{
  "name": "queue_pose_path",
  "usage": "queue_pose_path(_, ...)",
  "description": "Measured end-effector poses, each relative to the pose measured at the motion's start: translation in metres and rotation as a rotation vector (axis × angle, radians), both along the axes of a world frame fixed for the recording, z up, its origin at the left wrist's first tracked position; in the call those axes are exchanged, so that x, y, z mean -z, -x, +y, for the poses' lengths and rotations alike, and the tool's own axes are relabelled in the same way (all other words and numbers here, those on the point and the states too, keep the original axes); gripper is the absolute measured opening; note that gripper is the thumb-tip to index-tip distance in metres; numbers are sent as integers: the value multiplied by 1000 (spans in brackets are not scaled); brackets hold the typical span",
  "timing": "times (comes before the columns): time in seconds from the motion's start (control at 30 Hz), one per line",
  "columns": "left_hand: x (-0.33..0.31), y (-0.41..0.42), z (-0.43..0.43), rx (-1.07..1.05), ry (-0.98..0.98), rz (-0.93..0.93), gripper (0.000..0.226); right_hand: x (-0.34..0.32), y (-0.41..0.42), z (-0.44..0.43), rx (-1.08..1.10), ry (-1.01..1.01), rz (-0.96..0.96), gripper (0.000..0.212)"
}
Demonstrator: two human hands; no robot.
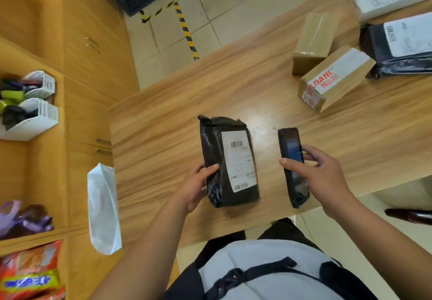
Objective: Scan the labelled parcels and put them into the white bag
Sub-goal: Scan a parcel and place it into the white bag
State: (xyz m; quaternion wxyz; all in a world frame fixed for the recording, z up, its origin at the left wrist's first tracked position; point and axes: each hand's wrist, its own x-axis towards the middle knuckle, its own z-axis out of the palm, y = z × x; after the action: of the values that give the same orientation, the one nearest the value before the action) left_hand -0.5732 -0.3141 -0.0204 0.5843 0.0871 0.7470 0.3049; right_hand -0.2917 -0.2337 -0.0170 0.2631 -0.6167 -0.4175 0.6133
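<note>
Wooden table (163,136): left hand (195,188) grips the black parcel (228,166) by its edge; right hand (323,179) clasps the scanner (292,157), best aimed squarely at the label (239,159).

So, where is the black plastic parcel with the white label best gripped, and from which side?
Probably the left long edge, mid-length, from the left, where the left hand grips it. The black plastic parcel lies flat, label up; that side is bare wrap, so both barcodes stay uncovered for scanning.

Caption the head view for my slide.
Left hand grips a labelled black parcel on the table; right hand holds a scanner beside it.
</note>
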Motion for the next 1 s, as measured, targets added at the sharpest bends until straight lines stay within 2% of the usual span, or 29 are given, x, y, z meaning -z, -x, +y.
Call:
queue_pose_path(0.1, 4, 14, -11, -221, 59, 185, 37, 1, 6, 1, -40, 11, 16, 84)
queue_pose_path(0.17, 2, 19, -15, -381, 50, 245, 31, 1, 9, 3, -51, 15, 18, 85)
queue_pose_path(0.23, -1, 20, -15, -417, 55, 320, 29, 2, 11, 4, -67, 4, 18, 85)
queue_pose_path(0.33, -8, 9, -10, -217, 55, 544, 41, 6, 11, 3, -68, -5, 31, 84)
queue_pose_path(0.43, -14, -23, 4, 261, -24, 979, 55, 8, 10, 1, -50, -15, 28, 84)
queue_pose_path(0.47, -14, -36, 11, 374, -51, 1068, 59, 9, 9, 0, -47, -19, 26, 83)
queue_pose_path(0.53, -11, -59, 27, 457, 42, 1031, 81, 8, 8, -3, -47, -30, 13, 83)
queue_pose_path(0.6, -4, -72, 38, 385, 217, 859, 109, 7, 6, -7, -53, -45, -7, 83)
queue_pose_path(0.67, 1, -74, 42, 295, 334, 773, 122, 6, 2, -11, -43, -41, -12, 82)
queue_pose_path(0.83, 11, -64, 39, 270, 400, 754, 123, 4, -16, -16, -15, 2, 17, 84)
queue_pose_path(1.0, 9, -45, 43, 420, 362, 825, 116, 3, -26, -21, 24, -6, 25, 83)
